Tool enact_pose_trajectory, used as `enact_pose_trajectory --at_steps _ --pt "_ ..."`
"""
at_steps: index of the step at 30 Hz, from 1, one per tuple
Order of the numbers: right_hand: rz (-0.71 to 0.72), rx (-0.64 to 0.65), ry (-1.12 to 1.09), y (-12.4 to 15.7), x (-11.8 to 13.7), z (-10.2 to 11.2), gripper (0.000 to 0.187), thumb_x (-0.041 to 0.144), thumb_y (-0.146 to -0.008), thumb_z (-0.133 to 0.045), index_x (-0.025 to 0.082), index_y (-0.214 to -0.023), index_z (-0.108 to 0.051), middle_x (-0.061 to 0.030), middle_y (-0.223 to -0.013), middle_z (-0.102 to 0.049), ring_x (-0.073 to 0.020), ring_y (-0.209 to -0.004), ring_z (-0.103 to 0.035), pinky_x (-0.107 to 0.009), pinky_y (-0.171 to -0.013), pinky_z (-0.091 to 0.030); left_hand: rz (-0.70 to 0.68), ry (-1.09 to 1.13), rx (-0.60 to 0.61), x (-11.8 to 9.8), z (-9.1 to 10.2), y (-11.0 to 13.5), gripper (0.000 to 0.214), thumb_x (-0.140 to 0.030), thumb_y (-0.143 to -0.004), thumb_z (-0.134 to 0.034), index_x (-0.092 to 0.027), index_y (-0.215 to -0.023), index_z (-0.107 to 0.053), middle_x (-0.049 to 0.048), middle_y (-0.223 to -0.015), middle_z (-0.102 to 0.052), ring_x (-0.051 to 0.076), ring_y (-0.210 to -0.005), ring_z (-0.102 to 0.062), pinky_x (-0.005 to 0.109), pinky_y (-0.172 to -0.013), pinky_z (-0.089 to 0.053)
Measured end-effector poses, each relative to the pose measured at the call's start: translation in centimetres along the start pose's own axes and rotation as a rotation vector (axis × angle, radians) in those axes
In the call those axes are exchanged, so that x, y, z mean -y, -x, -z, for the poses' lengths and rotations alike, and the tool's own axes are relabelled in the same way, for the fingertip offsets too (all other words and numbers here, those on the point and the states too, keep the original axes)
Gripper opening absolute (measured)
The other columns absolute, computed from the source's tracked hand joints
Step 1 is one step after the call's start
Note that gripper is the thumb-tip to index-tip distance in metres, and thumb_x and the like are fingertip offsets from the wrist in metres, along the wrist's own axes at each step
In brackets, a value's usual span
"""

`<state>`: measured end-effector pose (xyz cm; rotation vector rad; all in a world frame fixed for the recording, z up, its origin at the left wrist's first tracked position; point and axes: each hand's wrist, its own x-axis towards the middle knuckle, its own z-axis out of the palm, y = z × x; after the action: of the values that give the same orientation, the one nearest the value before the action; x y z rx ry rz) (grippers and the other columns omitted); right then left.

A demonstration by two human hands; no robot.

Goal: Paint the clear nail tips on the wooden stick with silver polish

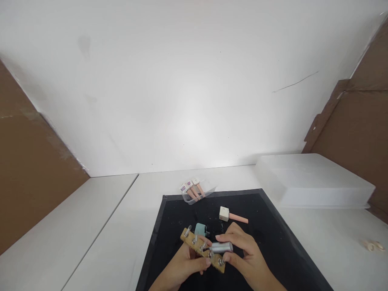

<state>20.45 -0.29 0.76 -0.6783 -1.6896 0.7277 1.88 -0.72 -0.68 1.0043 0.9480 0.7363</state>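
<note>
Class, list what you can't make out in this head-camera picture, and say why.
In the head view:
Left hand: fingers partly hidden by the strip.
Silver cylinder: tip too small and blurred.
Bottles in the tray: label print too small.
Beige things at right: too blurred to identify.
Forearms: cut off by the bottom edge.

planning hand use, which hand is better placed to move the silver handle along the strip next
Probably the right hand: it holds the silver handle, right by the strip. The left hand is busy gripping that strip.
</note>
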Motion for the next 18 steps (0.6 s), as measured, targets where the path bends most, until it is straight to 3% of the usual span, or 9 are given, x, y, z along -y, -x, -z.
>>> enact_pose_trajectory --at_steps 10,18 --pt "-0.069 -0.031 0.059 0.1 -0.14 0.11 0.024 0.042 -0.079 -0.06 0.026 -0.092 -0.072 -0.003 -0.064 -0.057 -0.0189 -0.061 -0.053 -0.028 -0.053 -0.043 0.016 -0.003 0.044 0.32 0.4 0.11 0.043 -0.032 -0.055 -0.076 -0.016 -0.087 -0.052 -0.0012 -0.073 -0.054 0.011 -0.064 -0.05 0.023 -0.053 -0.037" --pt "-0.088 -0.06 0.091 -0.15 0.07 0.27 0.024 0.043 -0.078 -0.06 0.025 -0.089 -0.072 -0.0029 -0.063 -0.058 -0.0192 -0.059 -0.055 -0.029 -0.052 -0.046 0.057 0.076 0.0 0.46 0.74 0.2 0.046 -0.028 -0.054 -0.077 -0.016 -0.092 -0.055 0.001 -0.082 -0.057 0.01 -0.061 -0.05 0.023 -0.053 -0.039"
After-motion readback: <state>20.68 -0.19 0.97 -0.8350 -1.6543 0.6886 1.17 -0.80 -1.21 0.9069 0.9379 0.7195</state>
